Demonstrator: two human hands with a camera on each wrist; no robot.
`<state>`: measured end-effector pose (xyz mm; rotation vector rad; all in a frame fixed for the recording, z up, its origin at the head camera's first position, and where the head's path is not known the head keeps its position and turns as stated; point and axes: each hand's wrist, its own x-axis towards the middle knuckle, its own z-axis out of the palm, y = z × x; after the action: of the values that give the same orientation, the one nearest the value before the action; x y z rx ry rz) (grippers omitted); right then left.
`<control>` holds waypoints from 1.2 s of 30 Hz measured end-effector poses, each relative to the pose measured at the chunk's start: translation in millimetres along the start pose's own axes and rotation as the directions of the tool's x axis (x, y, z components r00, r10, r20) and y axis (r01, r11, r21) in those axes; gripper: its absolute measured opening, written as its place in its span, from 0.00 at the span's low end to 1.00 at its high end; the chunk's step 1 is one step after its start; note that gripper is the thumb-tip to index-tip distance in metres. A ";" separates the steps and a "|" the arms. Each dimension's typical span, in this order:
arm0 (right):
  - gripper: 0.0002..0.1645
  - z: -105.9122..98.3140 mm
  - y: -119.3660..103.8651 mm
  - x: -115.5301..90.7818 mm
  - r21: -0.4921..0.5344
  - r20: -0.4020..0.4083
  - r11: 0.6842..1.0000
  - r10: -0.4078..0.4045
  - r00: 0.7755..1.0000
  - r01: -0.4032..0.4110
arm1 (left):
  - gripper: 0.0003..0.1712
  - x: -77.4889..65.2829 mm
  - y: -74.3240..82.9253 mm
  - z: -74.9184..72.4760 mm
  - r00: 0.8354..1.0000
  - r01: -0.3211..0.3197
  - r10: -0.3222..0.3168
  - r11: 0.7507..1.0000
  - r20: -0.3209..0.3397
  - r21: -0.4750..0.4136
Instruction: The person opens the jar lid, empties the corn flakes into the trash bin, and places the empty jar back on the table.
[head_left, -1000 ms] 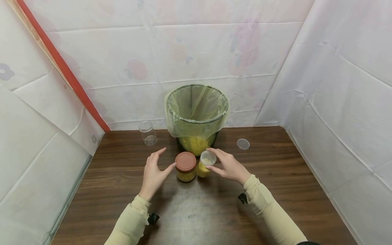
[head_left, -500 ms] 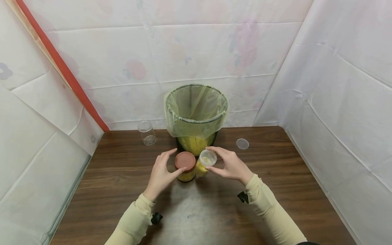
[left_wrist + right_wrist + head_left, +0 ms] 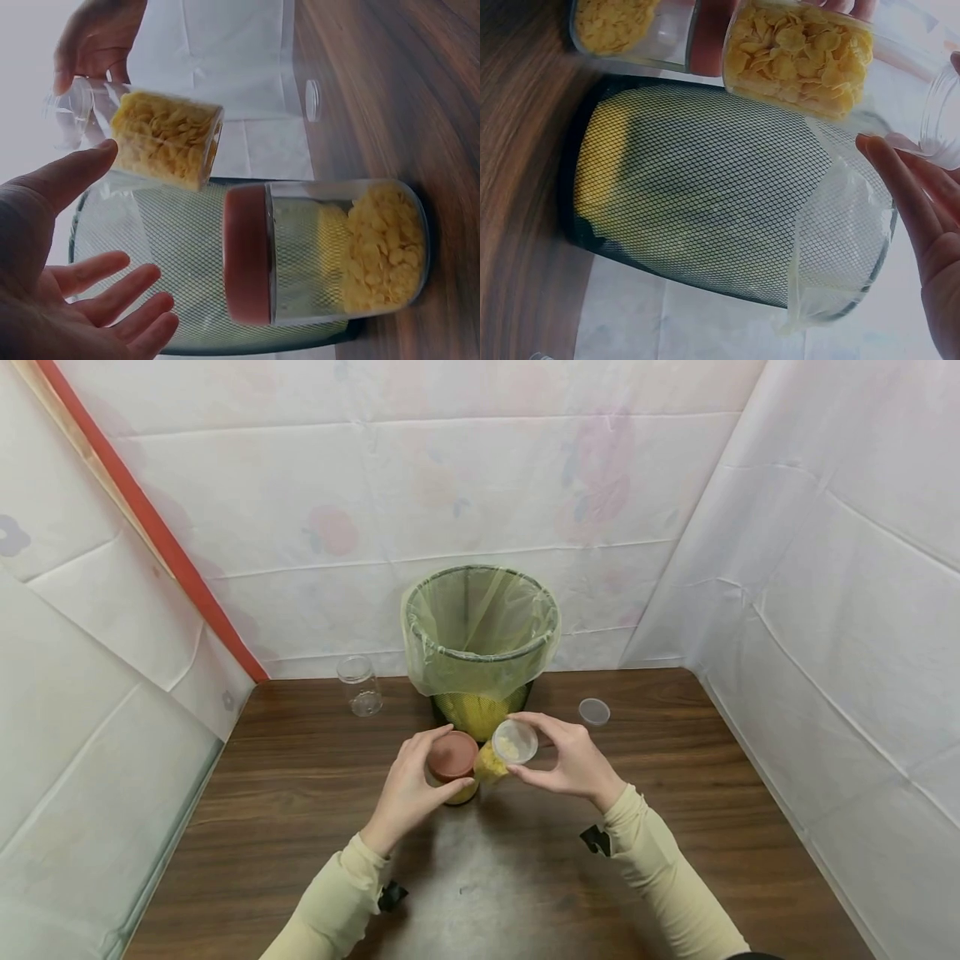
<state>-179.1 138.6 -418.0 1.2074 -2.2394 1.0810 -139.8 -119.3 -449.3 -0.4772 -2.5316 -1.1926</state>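
My right hand (image 3: 573, 760) grips a clear jar (image 3: 514, 742) near its mouth, with fingers and thumb on opposite sides. Yellow flakes (image 3: 799, 60) fill the jar's lower part. The jar is raised off the table and tilted, its mouth toward the right in the head view. Beside it, a glass jar with a reddish-brown lid (image 3: 247, 255) stands upright, also partly filled with yellow flakes. My left hand (image 3: 412, 789) overlaps this lidded jar in the head view; the left wrist view shows its spread fingers (image 3: 124, 296) apart from the lid, thumb close to the raised jar.
Behind the jars stands a mesh bin (image 3: 480, 714) lined with a pale yellow-green bag (image 3: 487, 672); something yellow shows at its bottom. At the back left is an empty clear jar (image 3: 360, 685). A round clear lid (image 3: 594, 712) lies at right. White sheets hang around the table (image 3: 285, 827).
The right hand has lifted the flake jar and tilted it, its base swinging left. My left hand has moved right, from beside the lidded jar to close by both jars.
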 end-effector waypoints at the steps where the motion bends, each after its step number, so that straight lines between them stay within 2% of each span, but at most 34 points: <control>1: 0.36 -0.3 -0.4 0.0 0.007 -0.008 1.000 0.000 1.000 0.000 | 0.44 0.2 0.9 0.5 1.000 0.000 0.000 1.000 0.006 0.002; 12: 0.36 0.8 -1.4 -0.8 0.077 -0.069 0.997 0.016 0.997 -0.011 | 0.45 3.1 10.4 6.9 0.997 -0.072 0.073 0.997 0.030 -0.042; 23: 0.35 8.6 -4.9 -2.2 0.192 -0.080 0.980 0.073 0.994 -0.057 | 0.46 4.7 16.1 9.8 0.994 -0.088 0.091 0.995 0.053 -0.055; 30: 0.38 13.9 -6.6 -2.0 0.324 -0.063 0.944 0.086 0.994 -0.061 | 0.47 3.5 16.3 12.1 0.992 -0.108 0.111 0.993 0.052 -0.051; 36: 0.35 15.6 -5.7 -2.8 0.398 -0.039 0.912 0.123 0.992 -0.098 | 0.46 2.2 15.7 12.1 0.993 -0.102 0.105 0.993 0.057 -0.052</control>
<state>-172.3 126.1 -427.1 1.1821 -2.1242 1.6551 -136.8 -100.0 -445.1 -0.6565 -2.4978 -1.2222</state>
